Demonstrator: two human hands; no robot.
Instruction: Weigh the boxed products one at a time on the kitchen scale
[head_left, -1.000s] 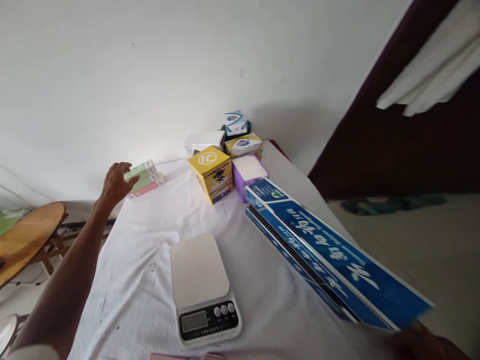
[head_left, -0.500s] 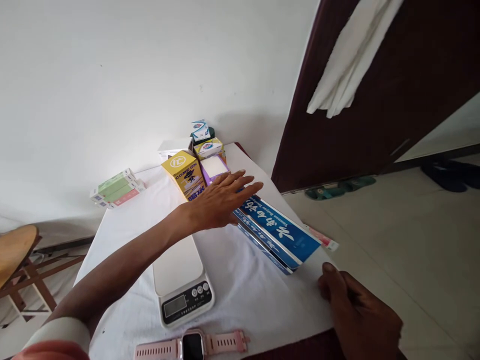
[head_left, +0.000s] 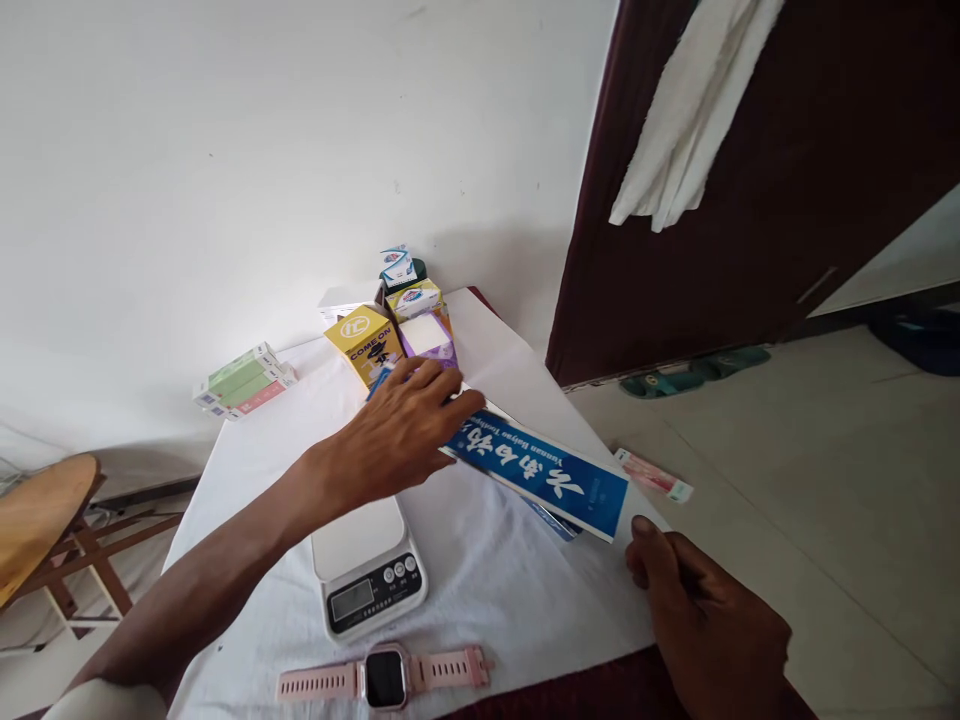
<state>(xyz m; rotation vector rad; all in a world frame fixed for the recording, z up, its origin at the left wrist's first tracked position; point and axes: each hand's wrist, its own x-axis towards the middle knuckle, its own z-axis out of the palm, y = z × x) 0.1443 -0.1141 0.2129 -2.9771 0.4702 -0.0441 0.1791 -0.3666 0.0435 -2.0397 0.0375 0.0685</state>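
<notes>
blue long cardboard toothpaste box (head_left: 540,470) lies atop a second blue box (head_left: 559,525) near the right edge of the white-clothed table (head_left: 495,570). your left hand (head_left: 397,430) grips its far end, fingers together; your right hand (head_left: 705,620) curls loosely, empty, just beside its near corner. gripped one-ended, it could pivot off that edge.

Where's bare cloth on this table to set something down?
Biggest free patch: left side of the cloth, between the stack of slim boxes and the scale. Smaller one: front right, between scale, watch and blue box. Crowded: far corner around the yellow box, and the middle, where the left hand grips the blue box.
</notes>
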